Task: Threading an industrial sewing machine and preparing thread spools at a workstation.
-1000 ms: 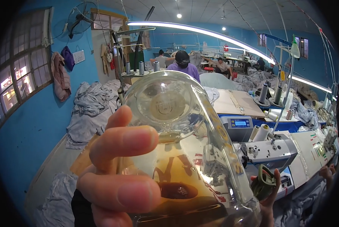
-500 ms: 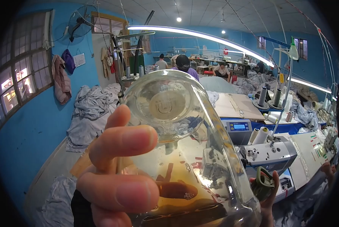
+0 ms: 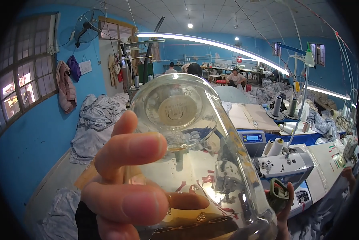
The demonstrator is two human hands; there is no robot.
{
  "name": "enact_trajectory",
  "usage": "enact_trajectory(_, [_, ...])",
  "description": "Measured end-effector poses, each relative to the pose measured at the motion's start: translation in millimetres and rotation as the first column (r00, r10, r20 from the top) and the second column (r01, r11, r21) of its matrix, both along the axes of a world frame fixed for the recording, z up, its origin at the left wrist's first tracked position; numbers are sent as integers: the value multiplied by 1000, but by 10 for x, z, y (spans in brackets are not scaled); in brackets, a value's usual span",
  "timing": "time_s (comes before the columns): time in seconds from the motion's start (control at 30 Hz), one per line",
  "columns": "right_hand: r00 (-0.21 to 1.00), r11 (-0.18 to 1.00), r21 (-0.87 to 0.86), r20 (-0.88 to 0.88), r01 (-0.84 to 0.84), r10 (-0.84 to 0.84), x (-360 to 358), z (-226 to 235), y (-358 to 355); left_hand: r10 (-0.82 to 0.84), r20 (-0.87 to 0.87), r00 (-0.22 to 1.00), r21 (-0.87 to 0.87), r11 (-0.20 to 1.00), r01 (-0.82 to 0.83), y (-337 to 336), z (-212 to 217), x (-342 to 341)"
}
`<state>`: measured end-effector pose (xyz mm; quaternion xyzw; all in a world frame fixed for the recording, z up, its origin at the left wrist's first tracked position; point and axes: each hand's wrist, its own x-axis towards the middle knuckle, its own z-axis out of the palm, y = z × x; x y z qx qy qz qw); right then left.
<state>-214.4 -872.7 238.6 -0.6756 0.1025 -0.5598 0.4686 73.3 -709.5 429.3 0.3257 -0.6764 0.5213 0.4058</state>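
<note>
A clear plastic bottle (image 3: 195, 132) fills the middle of the view, tipped up with its base toward the room and very close to the camera. Amber liquid with bubbles lies in its lower part. My left hand (image 3: 127, 176) grips the bottle from the left, fingers wrapped across its side. At the lower right, my right hand (image 3: 285, 212) holds a small green cap (image 3: 277, 194) beside the bottle.
A white sewing machine (image 3: 285, 164) with thread cones (image 3: 277, 106) stands on the table to the right. Piles of grey cloth (image 3: 93, 120) lie against the blue wall on the left. Other people (image 3: 235, 76) sit at tables at the back.
The bottle stays tipped up in my left hand. The amber liquid inside has shifted a little. My right hand still holds the green cap.
</note>
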Motion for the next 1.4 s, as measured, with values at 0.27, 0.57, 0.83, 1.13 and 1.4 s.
enact_trajectory(0.27, [999,998,-57,-28,25,-26,-1,-24,-28,219,195,956,-39,976,-215,125,83,69])
enact_trajectory(0.57, [996,991,-117,-57,58,-65,-41,-32,-84,-127,299,946,-140,975,175,-6,215,30])
enact_trajectory(0.83, [990,982,-158,-84,100,-115,-70,-15,-98,-156,265,951,-13,986,165,63,298,49])
enact_trajectory(1.13, [998,992,-111,4,59,-59,10,16,18,-280,229,932,-237,913,332,-95,240,-43])
enact_trajectory(1.4, [986,950,-297,-161,-94,48,-153,48,-26,-443,-51,895,153,882,445,-351,-227,-51])
